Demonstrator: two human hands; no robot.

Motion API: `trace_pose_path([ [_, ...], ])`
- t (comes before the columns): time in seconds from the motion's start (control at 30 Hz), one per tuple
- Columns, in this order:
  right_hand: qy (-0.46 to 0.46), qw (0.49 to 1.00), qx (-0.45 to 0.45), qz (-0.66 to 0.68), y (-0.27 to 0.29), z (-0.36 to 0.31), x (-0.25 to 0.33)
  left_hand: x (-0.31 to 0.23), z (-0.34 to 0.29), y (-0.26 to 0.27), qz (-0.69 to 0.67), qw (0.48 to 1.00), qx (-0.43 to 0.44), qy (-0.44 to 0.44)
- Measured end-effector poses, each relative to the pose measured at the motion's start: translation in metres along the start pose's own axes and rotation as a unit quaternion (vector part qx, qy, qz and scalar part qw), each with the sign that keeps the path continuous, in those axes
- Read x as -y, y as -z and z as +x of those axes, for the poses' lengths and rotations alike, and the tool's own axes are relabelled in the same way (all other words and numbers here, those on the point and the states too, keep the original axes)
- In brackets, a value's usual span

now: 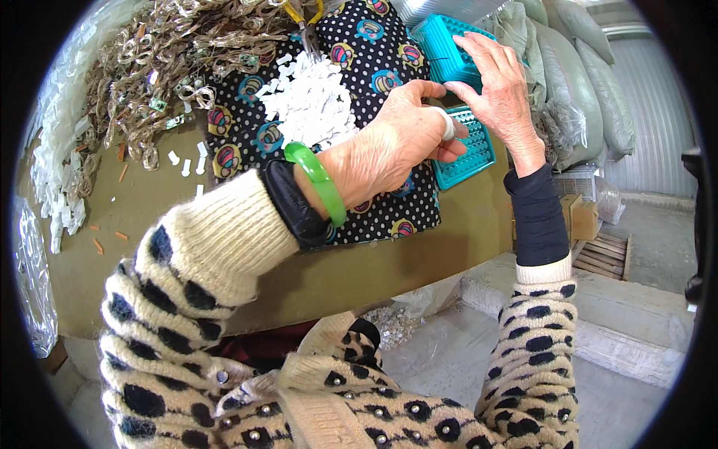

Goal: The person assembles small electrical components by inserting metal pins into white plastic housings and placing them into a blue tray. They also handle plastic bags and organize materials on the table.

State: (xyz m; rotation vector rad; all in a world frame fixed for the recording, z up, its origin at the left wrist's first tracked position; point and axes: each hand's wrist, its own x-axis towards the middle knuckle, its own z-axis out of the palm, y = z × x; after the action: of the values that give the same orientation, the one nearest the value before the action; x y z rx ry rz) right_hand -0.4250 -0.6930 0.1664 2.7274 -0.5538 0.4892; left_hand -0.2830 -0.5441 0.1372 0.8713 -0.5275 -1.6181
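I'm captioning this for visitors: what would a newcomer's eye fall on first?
Probably the bright green bangle on the wrist of the left hand. Next, the heap of small white pieces on the dark polka-dot cloth, near the upper centre. Then the teal trays, right of the heap, by the right hand.

a teal rectangular plastic tray with open top (pixel 467 173) lay face up by the right-hand edge of a black polka-dot cloth with cartoon figures (pixel 374 63). it was set at a slant, its near wall running upward to the right. small, pale-glinting dots lined its inside in close rows; whether these were pegs, holes or loaded bits was too fine to tell. its left and upper parts were partly hidden. just beyond it stood a taller teal plastic container of boxy shape (pixel 440 37), also tilted across the view, with ridged or perforated surfaces. its near right portion was covered over.
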Motion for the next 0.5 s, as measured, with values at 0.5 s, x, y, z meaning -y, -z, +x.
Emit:
trace_pose_path([
  [0.5, -0.001, 1.0, -0.015, 0.0, -0.003, -0.002, 0.0, 0.007, 0.014, -0.025, -0.063, 0.997, -0.047, 0.007],
])
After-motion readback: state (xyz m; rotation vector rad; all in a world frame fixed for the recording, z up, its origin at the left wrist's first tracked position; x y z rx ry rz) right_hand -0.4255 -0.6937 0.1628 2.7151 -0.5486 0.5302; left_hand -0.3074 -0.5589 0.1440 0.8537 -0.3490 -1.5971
